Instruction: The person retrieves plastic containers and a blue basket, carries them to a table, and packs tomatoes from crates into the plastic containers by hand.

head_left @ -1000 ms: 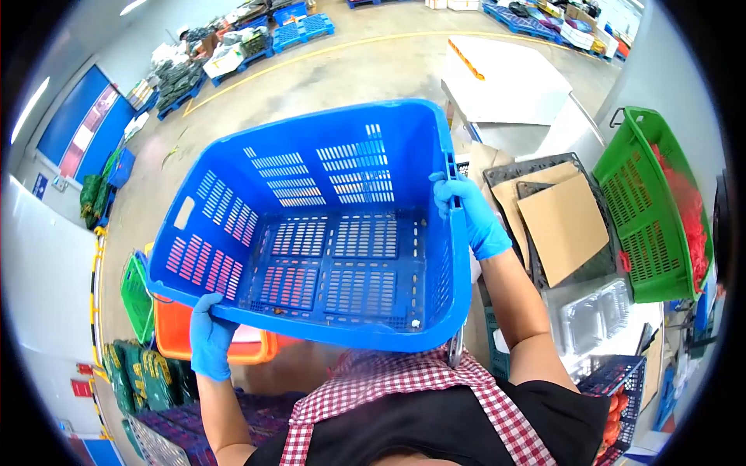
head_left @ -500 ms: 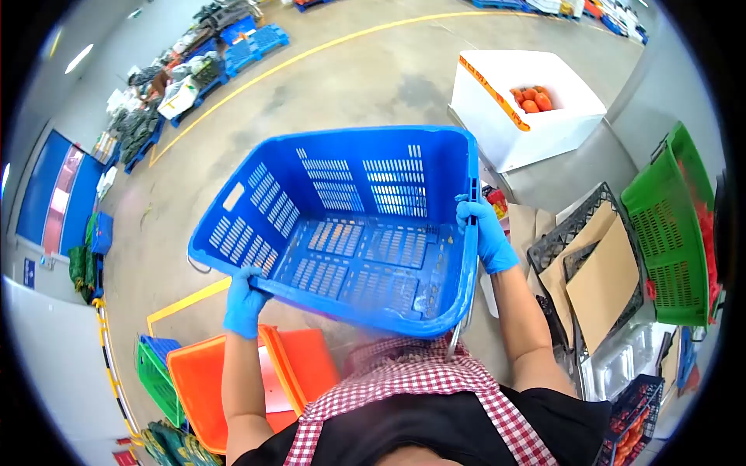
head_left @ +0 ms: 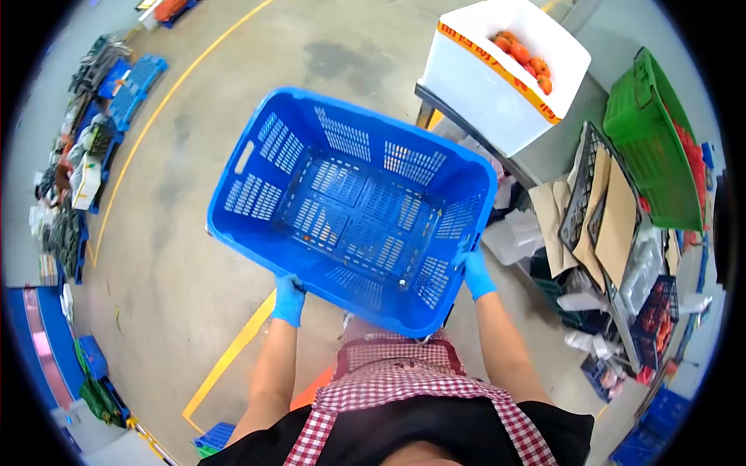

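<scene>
One blue crate point(head_left: 353, 208) held out before the checked apron point(head_left: 404, 382). Long axis slants across the body, left end farther out. Left hand point(head_left: 288, 300) grips near long rim; right hand point(head_left: 475, 273) grips right short end.

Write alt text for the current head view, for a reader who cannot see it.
A person's blue-gloved left hand and right hand hold a large blue crate above the floor, at its near side and right end respectively. To the right are a white box of round orange-red produce, a green basket and cardboard sheets.
</scene>
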`<state>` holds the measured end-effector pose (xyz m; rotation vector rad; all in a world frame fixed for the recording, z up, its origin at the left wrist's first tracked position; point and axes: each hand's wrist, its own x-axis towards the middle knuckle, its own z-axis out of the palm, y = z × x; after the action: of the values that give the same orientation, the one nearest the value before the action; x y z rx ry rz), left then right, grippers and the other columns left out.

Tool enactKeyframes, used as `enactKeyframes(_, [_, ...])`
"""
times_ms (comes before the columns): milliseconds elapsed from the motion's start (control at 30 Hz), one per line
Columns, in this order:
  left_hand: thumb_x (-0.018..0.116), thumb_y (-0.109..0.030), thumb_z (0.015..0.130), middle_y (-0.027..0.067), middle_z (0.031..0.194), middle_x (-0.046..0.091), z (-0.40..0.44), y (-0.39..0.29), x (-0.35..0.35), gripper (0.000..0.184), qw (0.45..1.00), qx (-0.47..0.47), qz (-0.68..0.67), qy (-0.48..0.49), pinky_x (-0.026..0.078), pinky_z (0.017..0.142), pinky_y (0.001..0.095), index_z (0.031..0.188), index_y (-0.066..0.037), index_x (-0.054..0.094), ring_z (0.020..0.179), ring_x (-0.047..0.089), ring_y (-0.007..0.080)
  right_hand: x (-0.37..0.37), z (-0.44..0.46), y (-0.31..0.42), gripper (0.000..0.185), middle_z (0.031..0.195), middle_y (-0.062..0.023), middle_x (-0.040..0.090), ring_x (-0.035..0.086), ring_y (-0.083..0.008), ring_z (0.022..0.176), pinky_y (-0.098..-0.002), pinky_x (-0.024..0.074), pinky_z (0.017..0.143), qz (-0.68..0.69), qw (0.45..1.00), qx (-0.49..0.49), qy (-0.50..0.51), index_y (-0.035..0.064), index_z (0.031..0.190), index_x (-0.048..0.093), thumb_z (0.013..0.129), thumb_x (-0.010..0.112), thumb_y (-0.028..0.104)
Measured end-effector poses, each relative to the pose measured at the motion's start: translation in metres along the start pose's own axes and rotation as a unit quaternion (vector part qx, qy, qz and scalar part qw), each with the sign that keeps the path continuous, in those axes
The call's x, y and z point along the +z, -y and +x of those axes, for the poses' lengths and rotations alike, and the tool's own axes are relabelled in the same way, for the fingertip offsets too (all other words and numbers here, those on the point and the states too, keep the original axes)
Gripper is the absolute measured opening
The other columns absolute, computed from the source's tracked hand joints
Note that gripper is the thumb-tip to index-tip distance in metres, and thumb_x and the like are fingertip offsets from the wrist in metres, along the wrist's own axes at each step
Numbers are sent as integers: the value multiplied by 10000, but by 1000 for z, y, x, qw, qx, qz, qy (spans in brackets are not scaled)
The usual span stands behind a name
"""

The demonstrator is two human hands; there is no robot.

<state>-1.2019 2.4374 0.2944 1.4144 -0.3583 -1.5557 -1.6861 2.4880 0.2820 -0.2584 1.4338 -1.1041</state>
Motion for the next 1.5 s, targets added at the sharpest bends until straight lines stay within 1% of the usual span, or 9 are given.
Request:
enactKeyframes(167, [563,-169,781,7,1062,562,-32,-39,45,371,989,-139,45,-5,457,836,402,1147,-219,526,931,550,175,8,6,-14,361,658,-74,516,539,-203,501,-332,462,454,25,996,9,-86,4,977,501,628,511,-87])
enactKeyframes(367, [635,-397,818,43,1143,535,-42,-19,62,481,962,-195,191,14,409,908,421,1235,-215,478,1060,511,215,11,-5,-32,370,679,-78,563,568,-195,545,-323,465,494,1,997,-16,-74,13,1059,509,694,547,-35])
enactKeyframes(467, [638,-410,817,55,1131,532,-51,-2,83,490,945,-234,228,22,425,882,422,1226,-192,481,1044,508,220,-1,-12,-53,315,771,-33,588,581,-152,652,-286,472,596,46,998,-21,-37,84,1055,557,768,676,132])
enactKeyframes(700, [618,-413,832,62,1165,507,-60,40,90,509,932,-239,271,-7,440,843,444,1267,-215,441,1036,500,235,-77,-66,-142,437,1070,-104,591,577,-226,908,-372,472,819,244,958,61,-139,93,1156,559,846,618,396])
enactKeyframes(833, [653,-470,783,83,1220,455,-69,60,91,635,930,-224,292,1,434,885,475,1301,-180,425,1088,471,265,-138,-126,-223,417,1130,-128,586,563,-243,918,-398,461,843,167,943,191,-214,88,1159,556,868,556,387])
enactKeyframes(900, [637,-426,808,65,1246,459,-68,72,92,579,934,-217,283,-21,433,864,461,1298,-207,420,1085,466,252,-163,-153,-245,278,968,-84,616,583,-237,850,-406,491,749,187,917,262,-235,105,1032,578,879,550,335])
enactKeyframes(1100, [627,-303,824,116,1185,540,-45,79,100,591,957,-127,247,-89,451,876,428,1343,-139,398,1032,536,251,-202,-148,-316,264,896,-53,635,598,-204,797,-343,489,700,149,910,314,-224,102,1017,590,872,550,318])
enactKeyframes(1300, [559,-135,813,168,1174,555,-3,95,87,518,975,30,184,-121,465,906,393,1295,-4,422,1035,560,292,-172,-32,-335,275,892,-54,639,605,-171,769,-317,476,667,-2,958,277,-74,105,1098,606,883,545,266])
enactKeyframes(1500, [527,-173,820,174,1178,552,-7,105,97,508,971,27,184,-150,451,928,392,1289,-4,431,1048,550,302,-90,128,-348,305,974,-84,635,605,-152,803,-284,491,678,66,960,271,6,51,1124,583,899,543,254])
